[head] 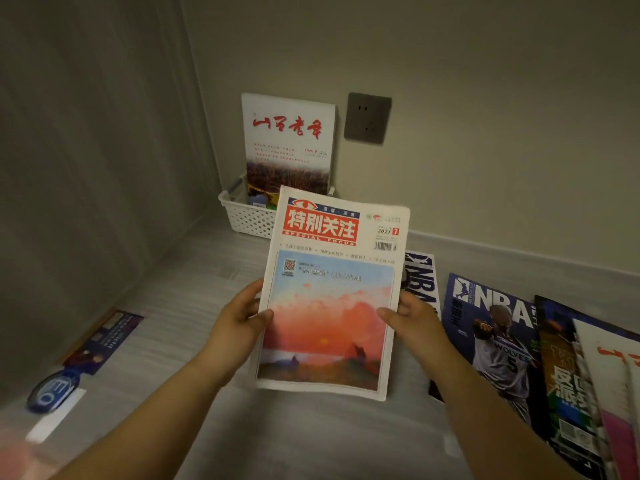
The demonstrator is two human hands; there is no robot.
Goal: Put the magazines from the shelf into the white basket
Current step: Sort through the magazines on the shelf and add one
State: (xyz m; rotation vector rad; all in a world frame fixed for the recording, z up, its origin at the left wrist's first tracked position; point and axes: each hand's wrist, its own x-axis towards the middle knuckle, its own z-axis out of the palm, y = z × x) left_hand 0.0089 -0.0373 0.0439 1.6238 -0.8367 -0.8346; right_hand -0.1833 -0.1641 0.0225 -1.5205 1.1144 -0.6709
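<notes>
I held a magazine with a sunset cover (329, 306) in both hands, above the shelf (194, 271). My left hand (239, 320) gripped its left edge and my right hand (412, 320) its right edge, each with the thumb on the cover and the fingers behind, so the hands were apart with the magazine between them.

The white basket (242, 216) stood at the far end of the shelf, close to the back wall and near the left wall. The top of the magazine I held covered its near right corner from view. One magazine with red writing (287, 140) already stood upright in the basket, leaning on the back wall. A grey wall socket (367, 117) sat just right of it.

To the right, more magazines lay flat on the shelf in an overlapping row: a basketball magazine (422, 282) partly hidden behind my right hand, a second basketball magazine (491, 334) with a player on it, a dark magazine (561, 375), and a white one (609, 368) at the right edge.

On the near left lay a dark leaflet (104, 337), a blue oval tag (52, 393) and a white slip of paper (55, 417), well apart from the basket.
</notes>
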